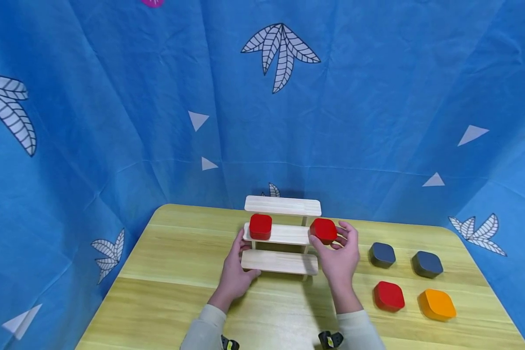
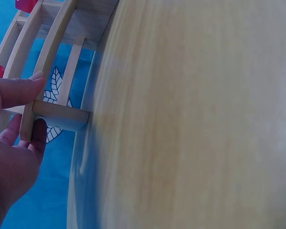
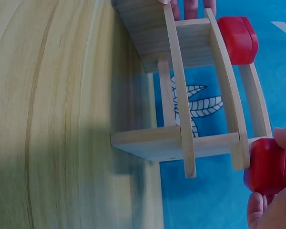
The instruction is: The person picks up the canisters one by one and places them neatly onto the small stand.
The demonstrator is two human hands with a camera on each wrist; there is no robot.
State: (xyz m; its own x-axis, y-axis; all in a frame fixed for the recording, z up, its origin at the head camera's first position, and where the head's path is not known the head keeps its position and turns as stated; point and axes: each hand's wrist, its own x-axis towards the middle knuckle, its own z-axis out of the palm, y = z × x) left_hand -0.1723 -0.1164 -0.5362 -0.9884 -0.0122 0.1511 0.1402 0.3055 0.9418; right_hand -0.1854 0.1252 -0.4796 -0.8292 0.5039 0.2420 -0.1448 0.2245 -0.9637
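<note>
A small three-step wooden shelf rack (image 1: 280, 262) stands on the table. My left hand (image 1: 236, 279) grips its left end; in the left wrist view the thumb (image 2: 21, 90) lies on the lowest board's front and fingers curl beneath it. My right hand (image 1: 343, 255) pinches a red rounded block (image 1: 323, 231) between thumb and fingers, at the right end of the middle board. In the right wrist view this red block (image 3: 268, 164) overhangs the board's end. A second red block (image 1: 260, 227) sits on the middle board's left part.
On the table (image 1: 157, 272) to the right lie two dark blue-grey blocks (image 1: 382, 255), another red block (image 1: 388, 296) and an orange block (image 1: 437, 305). A blue patterned cloth (image 1: 354, 121) hangs close behind the table's back edge.
</note>
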